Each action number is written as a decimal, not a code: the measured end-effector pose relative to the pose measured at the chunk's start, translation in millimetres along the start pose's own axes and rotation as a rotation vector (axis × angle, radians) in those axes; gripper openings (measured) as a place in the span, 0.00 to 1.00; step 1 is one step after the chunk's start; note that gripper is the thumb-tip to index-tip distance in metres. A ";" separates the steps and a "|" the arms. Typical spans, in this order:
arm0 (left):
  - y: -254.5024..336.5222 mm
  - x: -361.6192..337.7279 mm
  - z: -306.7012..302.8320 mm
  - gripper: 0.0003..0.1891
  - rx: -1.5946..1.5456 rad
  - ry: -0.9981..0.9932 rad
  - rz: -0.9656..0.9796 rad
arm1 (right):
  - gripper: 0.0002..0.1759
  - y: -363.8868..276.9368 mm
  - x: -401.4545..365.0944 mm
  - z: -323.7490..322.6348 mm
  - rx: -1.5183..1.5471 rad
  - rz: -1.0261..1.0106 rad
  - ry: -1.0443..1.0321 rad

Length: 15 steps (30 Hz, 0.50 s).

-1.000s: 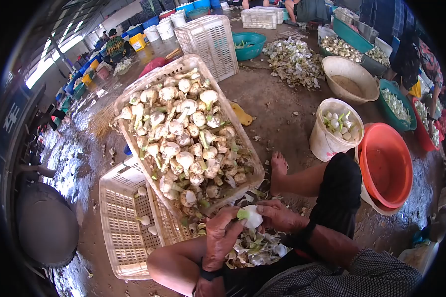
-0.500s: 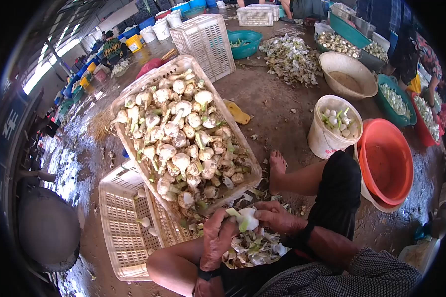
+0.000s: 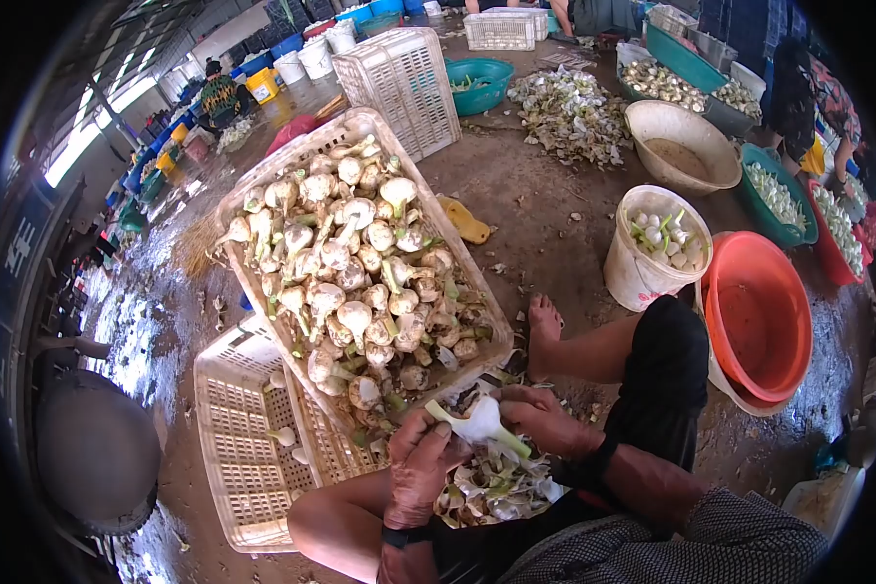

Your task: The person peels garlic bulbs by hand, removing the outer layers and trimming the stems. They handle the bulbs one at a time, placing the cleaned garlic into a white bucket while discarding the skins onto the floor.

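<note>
Between my hands, above my lap, is a white garlic bulb [image 3: 481,425] with its green stem pointing down to the right. My left hand [image 3: 420,462] is closed, fingers pinching a pale strip of skin at the bulb's left side. My right hand [image 3: 549,422] grips the bulb's other side, its fingertips partly hidden. Beneath them lies a heap of peeled garlic skins [image 3: 496,487]. Just beyond, a tilted white crate [image 3: 479,362] is full of unpeeled, soil-stained garlic bulbs [image 3: 350,263].
Under the full crate sits another white crate [image 3: 253,438] holding a few bulbs. To the right stand a white bucket [image 3: 638,263] of peeled garlic and a red basin [image 3: 759,321]. A yellow slipper [image 3: 465,221] and a skin pile [image 3: 569,117] lie ahead. Other people work nearby.
The garlic bulb has turned, so its stem now points down to the right. My left hand has shifted slightly left and a strip of skin stretches out towards it.
</note>
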<state>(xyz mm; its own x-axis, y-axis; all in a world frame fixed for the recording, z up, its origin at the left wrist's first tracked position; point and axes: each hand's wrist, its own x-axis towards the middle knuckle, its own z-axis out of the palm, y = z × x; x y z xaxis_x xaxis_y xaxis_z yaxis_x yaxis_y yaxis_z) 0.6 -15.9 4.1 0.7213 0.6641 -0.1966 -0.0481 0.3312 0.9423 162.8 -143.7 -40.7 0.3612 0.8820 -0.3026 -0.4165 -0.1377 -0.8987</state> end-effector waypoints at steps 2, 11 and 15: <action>-2.1 1.4 -0.8 0.11 0.132 -0.011 0.102 | 0.21 4.5 0.5 -7.4 -0.038 0.044 0.015; 5.8 3.5 1.4 0.09 -0.200 0.028 -0.070 | 0.17 12.2 -6.9 5.6 -0.028 0.028 -0.299; 16.9 12.2 -26.2 0.11 -0.580 -0.089 0.090 | 0.19 -2.5 -11.3 -2.9 0.011 0.053 -0.389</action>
<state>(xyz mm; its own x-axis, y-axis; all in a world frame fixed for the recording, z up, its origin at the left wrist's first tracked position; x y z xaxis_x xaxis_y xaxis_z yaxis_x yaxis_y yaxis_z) -9.5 15.4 10.6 0.7507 0.6563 -0.0757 -0.4636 0.6050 0.6474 162.2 -154.6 -36.0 -0.0034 0.9790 -0.2036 -0.4353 -0.1847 -0.8811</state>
